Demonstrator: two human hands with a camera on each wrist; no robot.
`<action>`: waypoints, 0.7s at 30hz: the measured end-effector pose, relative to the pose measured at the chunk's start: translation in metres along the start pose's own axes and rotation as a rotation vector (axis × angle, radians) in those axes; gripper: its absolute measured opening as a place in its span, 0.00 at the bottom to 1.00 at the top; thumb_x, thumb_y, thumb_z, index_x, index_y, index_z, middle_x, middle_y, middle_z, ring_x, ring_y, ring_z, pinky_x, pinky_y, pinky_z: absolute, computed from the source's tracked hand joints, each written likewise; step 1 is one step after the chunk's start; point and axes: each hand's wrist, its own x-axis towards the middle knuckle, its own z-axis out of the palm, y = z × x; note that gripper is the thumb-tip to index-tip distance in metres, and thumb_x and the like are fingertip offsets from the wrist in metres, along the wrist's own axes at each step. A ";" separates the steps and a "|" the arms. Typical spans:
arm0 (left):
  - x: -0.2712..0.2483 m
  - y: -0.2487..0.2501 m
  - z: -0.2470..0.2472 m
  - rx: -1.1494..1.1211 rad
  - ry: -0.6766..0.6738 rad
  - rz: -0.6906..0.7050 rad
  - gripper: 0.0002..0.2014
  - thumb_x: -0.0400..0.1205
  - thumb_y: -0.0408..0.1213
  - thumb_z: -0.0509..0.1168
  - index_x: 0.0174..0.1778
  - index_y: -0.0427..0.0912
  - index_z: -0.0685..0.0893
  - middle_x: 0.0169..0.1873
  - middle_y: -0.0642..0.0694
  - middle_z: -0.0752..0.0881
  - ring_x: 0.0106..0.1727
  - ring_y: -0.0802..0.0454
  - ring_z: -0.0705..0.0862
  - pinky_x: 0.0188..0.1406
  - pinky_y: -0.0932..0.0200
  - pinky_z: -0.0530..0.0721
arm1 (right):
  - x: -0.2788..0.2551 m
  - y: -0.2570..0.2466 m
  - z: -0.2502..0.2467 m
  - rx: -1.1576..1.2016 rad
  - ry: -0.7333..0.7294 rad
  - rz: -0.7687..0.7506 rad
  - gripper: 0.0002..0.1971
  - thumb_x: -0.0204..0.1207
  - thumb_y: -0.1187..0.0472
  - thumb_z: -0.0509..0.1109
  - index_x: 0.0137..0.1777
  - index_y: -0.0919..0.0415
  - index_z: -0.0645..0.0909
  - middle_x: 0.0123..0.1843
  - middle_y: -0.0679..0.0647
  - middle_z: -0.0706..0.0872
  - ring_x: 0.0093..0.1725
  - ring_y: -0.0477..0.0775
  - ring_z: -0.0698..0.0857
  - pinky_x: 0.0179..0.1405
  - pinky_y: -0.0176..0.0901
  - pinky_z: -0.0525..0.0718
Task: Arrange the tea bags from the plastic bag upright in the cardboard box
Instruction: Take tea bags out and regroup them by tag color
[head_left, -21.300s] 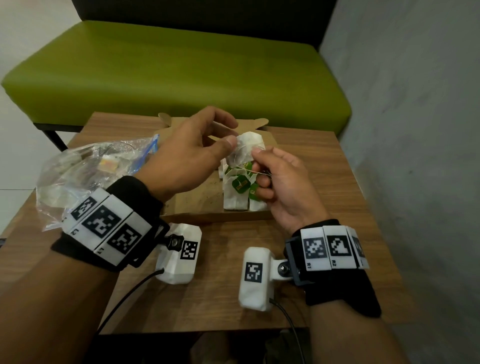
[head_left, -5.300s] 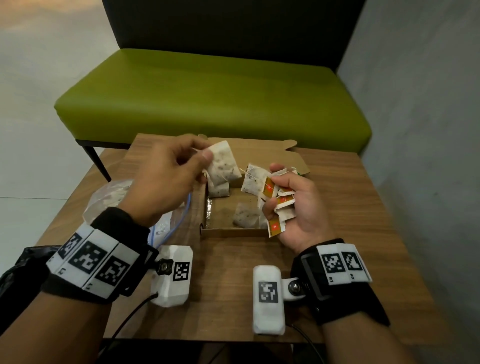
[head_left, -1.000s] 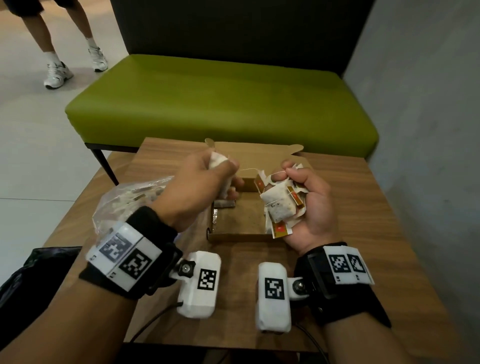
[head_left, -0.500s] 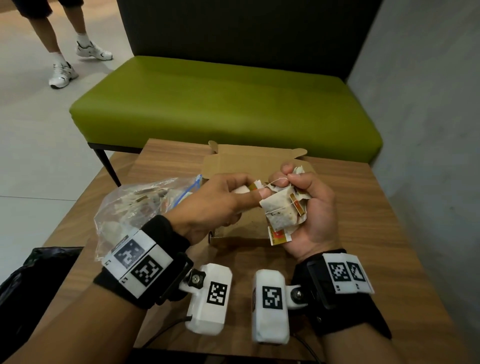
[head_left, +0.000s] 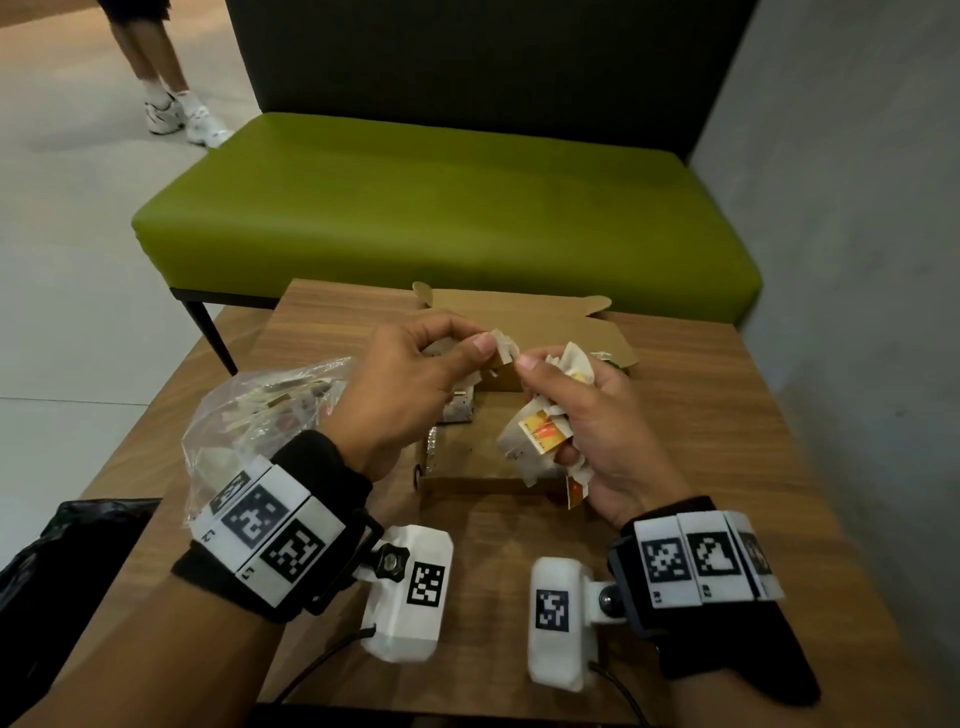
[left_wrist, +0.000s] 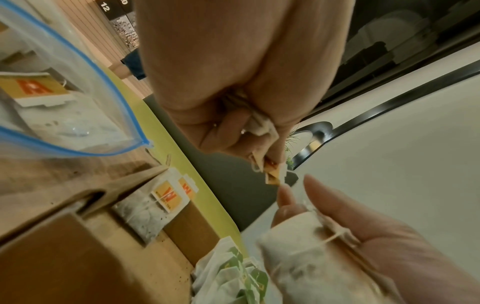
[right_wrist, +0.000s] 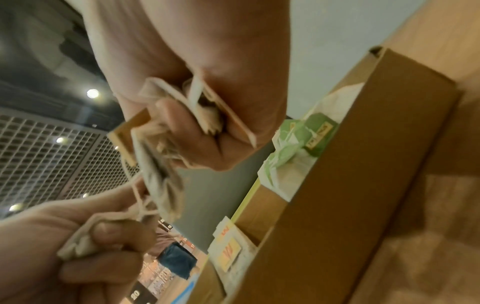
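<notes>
Holding both hands over the cardboard box (head_left: 470, 475), we pinch one tea bag (head_left: 501, 345) in our left hand (head_left: 410, 387) while our right hand (head_left: 592, 421) clutches a bunch of tea bags (head_left: 540, 441), plastic bag (head_left: 260, 415) lying left.

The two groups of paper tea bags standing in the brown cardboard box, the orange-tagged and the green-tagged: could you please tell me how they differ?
The orange-tagged tea bags stand at the left end of the brown cardboard box, nearest the clear plastic bag; the green-tagged tea bags stand at the right end. Their tags are yellow-orange with an orange mark versus green. Few orange-tagged bags show; the green-tagged ones form a denser cluster. Both are white paper bags with strings, standing upright.
</notes>
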 end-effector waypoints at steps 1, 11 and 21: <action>0.000 0.000 -0.001 -0.001 -0.006 -0.007 0.06 0.81 0.39 0.70 0.47 0.40 0.91 0.49 0.42 0.90 0.48 0.52 0.86 0.52 0.51 0.85 | -0.001 0.000 0.002 -0.028 0.002 -0.002 0.02 0.80 0.60 0.74 0.47 0.57 0.84 0.28 0.47 0.83 0.22 0.41 0.82 0.14 0.32 0.74; 0.000 -0.001 -0.004 0.026 -0.062 -0.008 0.01 0.81 0.36 0.70 0.45 0.43 0.86 0.36 0.48 0.88 0.31 0.60 0.80 0.29 0.63 0.77 | 0.004 0.004 -0.003 -0.012 0.056 0.068 0.03 0.81 0.60 0.74 0.51 0.51 0.88 0.33 0.47 0.82 0.24 0.42 0.70 0.15 0.31 0.64; 0.001 0.001 -0.009 0.056 0.002 0.004 0.06 0.84 0.39 0.67 0.42 0.43 0.83 0.35 0.53 0.87 0.25 0.66 0.76 0.23 0.71 0.72 | 0.007 0.004 -0.008 -0.027 0.163 0.033 0.09 0.80 0.63 0.75 0.39 0.52 0.82 0.27 0.46 0.77 0.24 0.43 0.65 0.16 0.32 0.60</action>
